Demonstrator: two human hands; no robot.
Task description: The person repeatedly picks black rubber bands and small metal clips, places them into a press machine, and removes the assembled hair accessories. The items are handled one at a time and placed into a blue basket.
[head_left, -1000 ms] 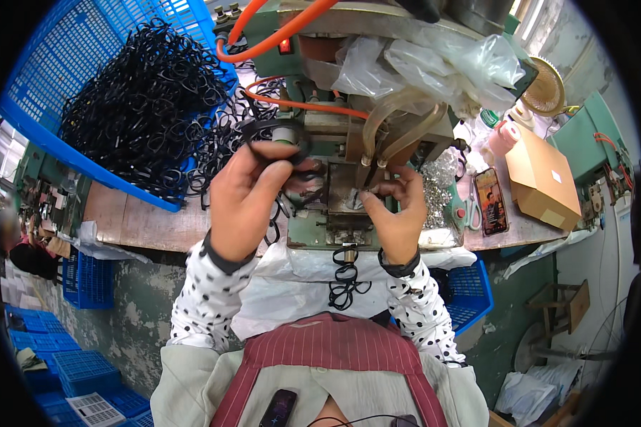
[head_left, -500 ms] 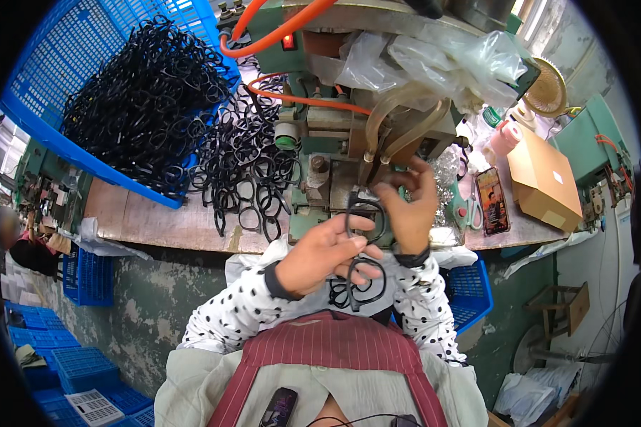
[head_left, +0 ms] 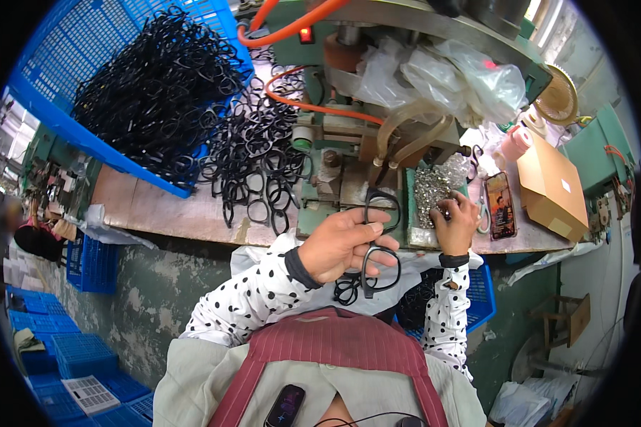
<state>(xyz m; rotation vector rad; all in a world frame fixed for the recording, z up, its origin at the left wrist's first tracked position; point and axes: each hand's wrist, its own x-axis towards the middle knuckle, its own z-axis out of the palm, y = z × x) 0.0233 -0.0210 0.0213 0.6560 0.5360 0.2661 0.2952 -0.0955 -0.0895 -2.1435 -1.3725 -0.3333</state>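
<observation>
Machine, head view: green press body with metal blocks (head_left: 338, 128), the landmark for the lines below.
Black eyeglass frame (head_left: 399, 269): held at the machine's near edge, one rim overlapping it in view; whether they touch cannot be told.
Left hand (head_left: 338, 245): thumb and fingers grasping the frame around its middle.
Right hand (head_left: 457, 224): just right of the machine, fingers curled over small shiny metal bits (head_left: 429, 188); whether one is pinched cannot be told.
Loose frames (head_left: 253, 174): heaped left of the machine, beside a blue basket (head_left: 132, 165) full of more.
Change: half a second ago the right hand was at the machine's blocks; now it has reached the bits, the left keeping its grasp.
Meaning: probably handwork has shifted from machine to bits, with the frame kept ready.
</observation>
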